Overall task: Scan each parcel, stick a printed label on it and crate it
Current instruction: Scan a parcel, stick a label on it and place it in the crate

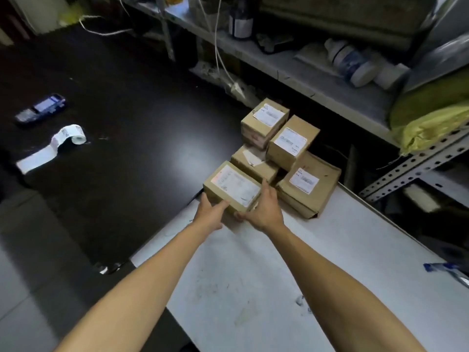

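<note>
Currently you hold the nearest parcel between both hands at the far end of the white table, close to that table's left edge where it meets the dark table. Your left hand grips the near left corner, thumb curled onto the near side; its fingers go under the box and are hidden. Your right hand clasps the near right corner, thumb up along the right edge, fingertips curled beneath. Whether the parcel rests on the surface or is lifted clear cannot be told. Its top label is washed out by glare; print unreadable.

Just behind it sit four more boxes, packed tight: a small one touching the held parcel's far side, two labelled boxes stacked higher behind, and a flatter, dented box to the right. Their label text is blurred. What lies under the two raised boxes is hidden.

Open room: the white table is bare toward you, apart from a blue-and-white wrapper cut off at the right edge. On the dark table, well apart to the left, lie a handheld scanner and a partly unrolled label roll, with bare surface between them and the boxes.

Right and behind, a metal shelf carries bottles and a yellow sack, all soft with blur.
</note>
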Tool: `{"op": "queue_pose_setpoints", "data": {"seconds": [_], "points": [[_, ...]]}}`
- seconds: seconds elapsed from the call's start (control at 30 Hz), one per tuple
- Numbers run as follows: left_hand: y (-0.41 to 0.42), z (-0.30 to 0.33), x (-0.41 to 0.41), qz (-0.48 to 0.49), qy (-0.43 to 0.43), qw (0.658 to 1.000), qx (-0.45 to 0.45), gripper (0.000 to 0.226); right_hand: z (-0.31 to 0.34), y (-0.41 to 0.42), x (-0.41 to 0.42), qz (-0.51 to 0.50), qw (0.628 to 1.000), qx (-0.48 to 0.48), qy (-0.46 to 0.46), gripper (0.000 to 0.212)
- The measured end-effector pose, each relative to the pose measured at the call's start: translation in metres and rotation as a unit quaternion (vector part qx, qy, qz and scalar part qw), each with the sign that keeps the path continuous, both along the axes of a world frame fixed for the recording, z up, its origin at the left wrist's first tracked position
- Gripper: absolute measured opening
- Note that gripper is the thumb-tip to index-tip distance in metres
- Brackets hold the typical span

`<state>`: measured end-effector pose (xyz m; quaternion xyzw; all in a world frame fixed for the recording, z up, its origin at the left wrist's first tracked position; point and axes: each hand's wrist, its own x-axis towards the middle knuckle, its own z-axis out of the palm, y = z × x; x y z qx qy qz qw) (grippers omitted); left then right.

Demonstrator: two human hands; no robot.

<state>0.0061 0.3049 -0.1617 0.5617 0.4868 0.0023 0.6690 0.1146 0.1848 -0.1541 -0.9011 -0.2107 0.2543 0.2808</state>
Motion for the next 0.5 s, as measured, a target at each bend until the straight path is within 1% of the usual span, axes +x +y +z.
{"op": "queue_pose_setpoints", "data": {"seconds": [0.07, 0.13, 0.23, 0.33, 0.43, 0.5], "points": [[0.001, -0.005, 0.001, 0.006, -0.005, 1.0, -0.03, 0.066, 0.001, -0.001, -0.01, -0.011, 1.0, 0.006, -0.005, 0.117], [-0.004, -0.007, -0.005, 0.006, -0.026, 0.999, -0.038, 0.06, 0.005, -0.008, -0.023, -0.031, 0.999, 0.035, 0.005, 0.107], [-0.025, -0.002, -0.018, 0.015, -0.079, 0.995, -0.058, 0.054, 0.011, -0.035, -0.047, -0.081, 0.993, 0.079, 0.025, 0.109], [-0.061, 0.008, -0.034, -0.003, -0.098, 0.993, -0.072, 0.065, 0.012, -0.083, -0.075, -0.142, 0.983, 0.113, 0.022, 0.111], [-0.109, 0.009, -0.044, -0.054, -0.106, 0.99, -0.079, 0.07, 0.013, -0.146, -0.103, -0.206, 0.97, 0.125, 0.018, 0.113], [-0.147, 0.008, -0.047, -0.094, -0.107, 0.986, -0.083, 0.07, 0.014, -0.193, -0.121, -0.243, 0.964, 0.107, 0.008, 0.106]]}}
